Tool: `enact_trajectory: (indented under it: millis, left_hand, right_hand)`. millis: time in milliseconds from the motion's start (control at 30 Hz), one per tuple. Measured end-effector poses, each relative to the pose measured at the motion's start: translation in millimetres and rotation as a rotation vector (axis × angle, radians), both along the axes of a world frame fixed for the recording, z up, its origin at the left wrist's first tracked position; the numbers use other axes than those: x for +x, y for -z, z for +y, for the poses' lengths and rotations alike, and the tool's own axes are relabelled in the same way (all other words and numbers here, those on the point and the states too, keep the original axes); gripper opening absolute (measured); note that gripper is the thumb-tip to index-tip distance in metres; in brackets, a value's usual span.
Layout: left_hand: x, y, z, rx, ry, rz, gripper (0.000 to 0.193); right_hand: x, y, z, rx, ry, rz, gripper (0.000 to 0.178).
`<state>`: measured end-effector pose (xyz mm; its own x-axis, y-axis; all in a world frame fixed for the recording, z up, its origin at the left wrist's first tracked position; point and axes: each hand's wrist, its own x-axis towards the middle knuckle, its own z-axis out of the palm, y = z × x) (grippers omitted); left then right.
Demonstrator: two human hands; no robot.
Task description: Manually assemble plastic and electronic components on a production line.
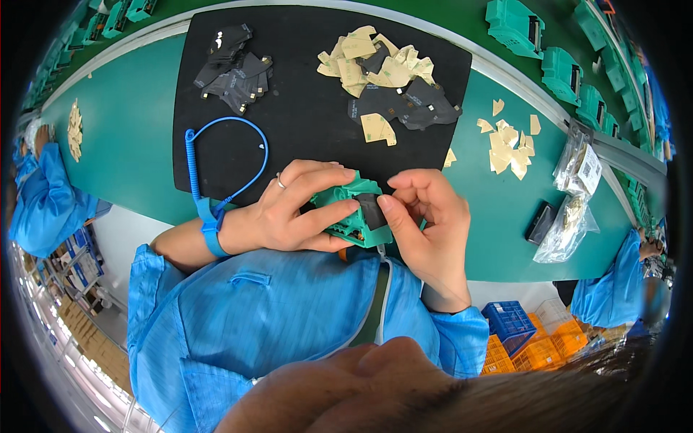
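Note:
My left hand (289, 209), a ring on one finger, is wrapped round a green plastic housing (334, 196) in front of my chest. On the housing's right part lies a small black flat piece (372, 211), with my left index fingertip at its left edge. At the piece's upper right edge is the thumb of my right hand (433, 216), the other fingers curled behind it. How firmly this hand grips the piece is partly hidden. A blue wrist strap (209, 229) circles my left wrist.
On a black mat (303, 108) lie black flat pieces (234, 72) and a mixed pile of cream backing papers (357, 47). A blue coiled cord (192, 162) runs to the strap. Cream scraps (511, 148), plastic bags (570, 216) and green housings (514, 27) are at right.

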<state>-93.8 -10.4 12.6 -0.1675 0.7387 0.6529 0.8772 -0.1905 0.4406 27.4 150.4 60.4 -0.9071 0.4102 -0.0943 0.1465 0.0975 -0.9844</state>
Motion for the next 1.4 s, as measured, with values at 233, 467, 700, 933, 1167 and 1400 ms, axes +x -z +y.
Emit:
enact_trajectory:
  millis: [233, 467, 700, 933, 1167, 1400]
  left_hand:
    - [-3, 4, -5, 0.029, 0.034, -0.039, 0.044]
    - [-4, 7, -6, 0.059, 0.048, -0.045, 0.045]
    - [-4, 7, -5, 0.079, 0.069, -0.055, 0.044]
    - [-4, 7, -4, 0.091, 0.064, -0.063, 0.043]
    - [-9, 5, -3, 0.047, 0.066, -0.045, 0.041]
    - [-12, -10, -10, -0.116, 0.064, -0.022, 0.045]
  right_hand:
    - [-3, -2, -9, 0.225, -0.008, 0.088, 0.018]
    - [-5, 3, -11, 0.284, -0.003, 0.141, 0.021]
    - [-4, 3, -12, 0.305, -0.005, 0.186, 0.023]
    - [-3, 4, -12, 0.333, -0.019, 0.186, 0.024]
    - [-8, 5, -10, 0.728, -0.011, 0.118, 0.022]
    - [-4, -23, 0, 0.659, -0.297, 0.111, 0.056]
